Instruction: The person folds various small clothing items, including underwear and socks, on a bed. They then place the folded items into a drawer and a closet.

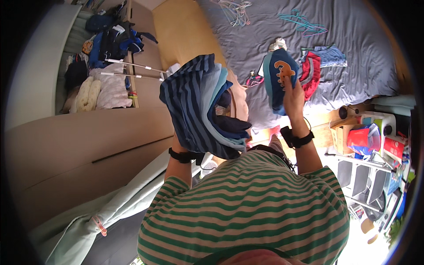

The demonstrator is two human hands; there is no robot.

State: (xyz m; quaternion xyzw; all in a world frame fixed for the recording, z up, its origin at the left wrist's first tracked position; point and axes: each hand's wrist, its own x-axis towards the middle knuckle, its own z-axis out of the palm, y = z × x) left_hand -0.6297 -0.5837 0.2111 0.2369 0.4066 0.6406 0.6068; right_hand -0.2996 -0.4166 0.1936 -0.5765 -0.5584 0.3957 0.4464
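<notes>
A thick bundle of folded clothes (195, 102), with a blue and navy striped garment outermost, rests over my left forearm. It hides most of my left hand, so its fingers cannot be made out. Light blue, teal and dark blue layers show at the bundle's right side. My right hand (293, 99) holds a folded blue garment (276, 66) bearing an orange dinosaur, with the fingers over its right edge. Beyond that hand, a red and grey garment (311, 76) and folded denim-blue clothing (331, 56) lie on the grey bedding.
White hangers (235, 13) and teal hangers (298, 21) lie on the bed (261, 33). At left stands a wardrobe (142, 82) stuffed with clothes, two white rods (132, 64) sticking out. A folding step ladder (361, 175) and boxes (341, 135) stand at right.
</notes>
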